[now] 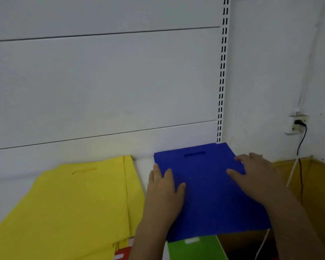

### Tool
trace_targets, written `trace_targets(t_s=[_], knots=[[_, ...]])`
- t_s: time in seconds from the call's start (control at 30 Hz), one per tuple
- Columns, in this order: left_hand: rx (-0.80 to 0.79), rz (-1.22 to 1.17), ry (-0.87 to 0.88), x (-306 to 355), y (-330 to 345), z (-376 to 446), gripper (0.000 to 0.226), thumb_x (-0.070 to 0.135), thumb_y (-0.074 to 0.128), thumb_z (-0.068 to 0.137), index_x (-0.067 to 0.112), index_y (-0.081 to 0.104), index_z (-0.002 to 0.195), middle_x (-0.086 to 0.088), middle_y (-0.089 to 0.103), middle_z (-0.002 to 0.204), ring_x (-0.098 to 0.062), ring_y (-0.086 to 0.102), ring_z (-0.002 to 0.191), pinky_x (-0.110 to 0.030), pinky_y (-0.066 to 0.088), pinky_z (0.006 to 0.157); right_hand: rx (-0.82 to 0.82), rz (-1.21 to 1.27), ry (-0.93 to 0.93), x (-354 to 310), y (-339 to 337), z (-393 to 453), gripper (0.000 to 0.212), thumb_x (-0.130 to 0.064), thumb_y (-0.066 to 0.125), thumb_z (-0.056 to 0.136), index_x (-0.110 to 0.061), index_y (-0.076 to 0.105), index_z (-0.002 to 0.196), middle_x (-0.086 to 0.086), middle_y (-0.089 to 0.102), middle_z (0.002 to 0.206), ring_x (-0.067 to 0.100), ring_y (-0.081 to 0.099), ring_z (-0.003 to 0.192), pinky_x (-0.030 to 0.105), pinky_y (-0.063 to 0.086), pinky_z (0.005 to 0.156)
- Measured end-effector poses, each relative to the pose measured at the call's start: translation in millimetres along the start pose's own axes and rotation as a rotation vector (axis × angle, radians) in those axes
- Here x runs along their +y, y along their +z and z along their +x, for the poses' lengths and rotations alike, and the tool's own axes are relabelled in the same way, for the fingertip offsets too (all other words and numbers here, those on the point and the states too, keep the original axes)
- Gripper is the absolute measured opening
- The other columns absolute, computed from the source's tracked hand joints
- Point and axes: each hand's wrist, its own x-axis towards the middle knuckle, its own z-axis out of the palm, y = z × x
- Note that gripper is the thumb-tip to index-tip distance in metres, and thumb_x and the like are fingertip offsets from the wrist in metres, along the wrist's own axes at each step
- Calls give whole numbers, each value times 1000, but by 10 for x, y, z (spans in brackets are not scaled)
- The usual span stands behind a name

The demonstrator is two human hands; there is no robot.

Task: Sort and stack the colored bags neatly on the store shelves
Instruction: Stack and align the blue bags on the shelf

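A flat blue bag [208, 190] with a slot handle lies on the white shelf [142, 166], pushed against the back panel at the shelf's right end. My left hand [164, 192] rests flat on its left edge, fingers straight. My right hand [255, 175] lies flat on its right side, fingers spread. To the left sits a stack of yellow bags [73, 207]. Below the shelf's front edge a green bag [193, 248] and a red bag [121, 255] show.
A white slatted back panel rises behind the shelf, with a slotted upright [222, 72] at its right end. On the right stands an open cardboard box [315, 186]. A wall socket [297, 124] holds a black cable running down beside the box.
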Motion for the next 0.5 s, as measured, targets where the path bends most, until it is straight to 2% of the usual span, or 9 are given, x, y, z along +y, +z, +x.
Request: trace_targets(t_s=[0.07, 0.1, 0.2, 0.27, 0.33, 0.4, 0.5], knots=[[84, -105, 30, -7, -149, -105, 52, 42, 42, 97, 21, 33, 144, -1, 10, 159, -15, 14, 145, -25, 18, 113, 89, 8, -59, -104, -82, -95, 53, -49, 49, 91, -23, 42, 138, 10, 31, 150, 29, 27, 139, 48, 24, 113], [127, -131, 37, -30, -237, -159, 50, 41, 43, 97, 23, 35, 143, 4, 17, 157, -9, 17, 143, -20, 18, 111, 126, 80, -110, -178, -129, -145, 51, -46, 50, 91, -22, 44, 136, 9, 35, 147, 28, 31, 136, 46, 26, 112], [254, -139, 50, -179, -518, -360, 42, 38, 47, 96, 29, 45, 136, 13, 36, 148, -1, 31, 134, -13, 22, 102, 102, 403, -276, -500, -199, -338, 37, -37, 55, 90, -25, 54, 125, -11, 49, 122, 13, 45, 116, 28, 34, 98], [333, -156, 44, -346, -720, -522, 35, 36, 50, 94, 31, 52, 129, 17, 47, 133, 0, 42, 118, -16, 30, 96, 23, 546, -352, -761, -165, -476, 31, -37, 56, 89, -32, 56, 119, -22, 50, 112, 1, 46, 109, 21, 32, 91], [402, -197, 11, -575, -909, -670, 30, 33, 52, 93, 31, 56, 122, 23, 50, 116, 4, 43, 105, -19, 36, 92, -65, 656, -403, -1029, -77, -622, 29, -39, 56, 88, -38, 57, 117, -29, 54, 110, -7, 49, 107, 16, 36, 86], [461, -235, -28, -840, -1095, -819, 26, 31, 53, 92, 30, 60, 117, 26, 52, 109, 3, 48, 105, -22, 39, 93, -124, 719, -447, -1304, 24, -771, 27, -39, 56, 88, -40, 58, 115, -30, 56, 109, -11, 50, 106, 13, 38, 83], [551, -257, -91, -1279, -1386, -1060, 24, 29, 54, 92, 30, 63, 114, 24, 57, 108, 0, 54, 107, -25, 42, 92, -175, 797, -501, -1794, 189, -992, 22, -35, 57, 89, -39, 60, 111, -26, 60, 107, -8, 54, 103, 19, 45, 86]])
